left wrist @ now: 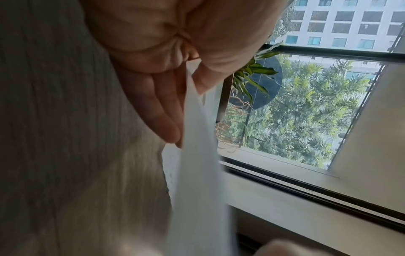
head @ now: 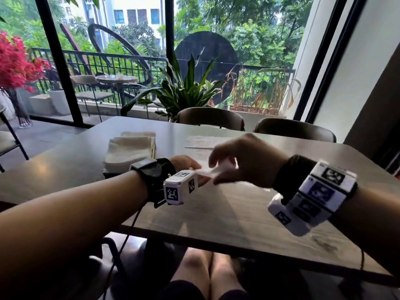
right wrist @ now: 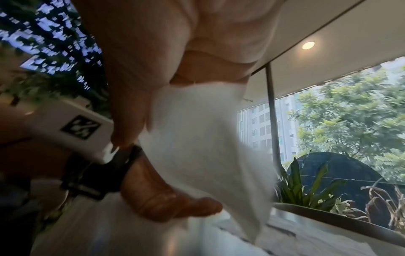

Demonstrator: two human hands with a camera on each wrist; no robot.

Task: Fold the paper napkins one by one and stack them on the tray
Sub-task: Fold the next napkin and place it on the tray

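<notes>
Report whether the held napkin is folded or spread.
Folded: the napkin is a narrow strip pinched between the left hand and right hand.

We see thin, soft white paper in the napkin [head: 208, 171], matt and faintly dimpled; the stack of folded napkins [head: 129, 148] looks the same, while the worktop [head: 227, 213] shows grained wood with a dull sheen

Two chairs [head: 211, 118] and a potted plant [head: 184, 87] stand beyond the table [head: 216, 213].
</notes>
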